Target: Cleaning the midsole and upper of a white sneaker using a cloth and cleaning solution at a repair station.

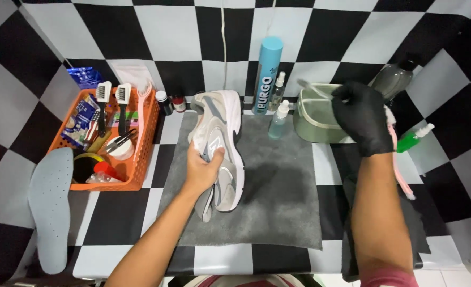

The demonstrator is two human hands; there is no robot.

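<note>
A grey and white sneaker (222, 133) lies on its side on a grey mat (278, 202). My bare left hand (203, 167) grips the shoe at its middle. My right hand (360, 117), in a black glove, is closed around a pink-handled brush (403, 175) and hovers at the rim of a pale green tub (312, 125). The brush head is hidden behind the glove.
An orange basket (148, 138) of brushes and tins stands at the left, a grey insole (49, 207) beside it. A tall blue can (267, 74), two small spray bottles (279, 119), a green spray bottle (413, 139) and small jars (164, 102) line the back.
</note>
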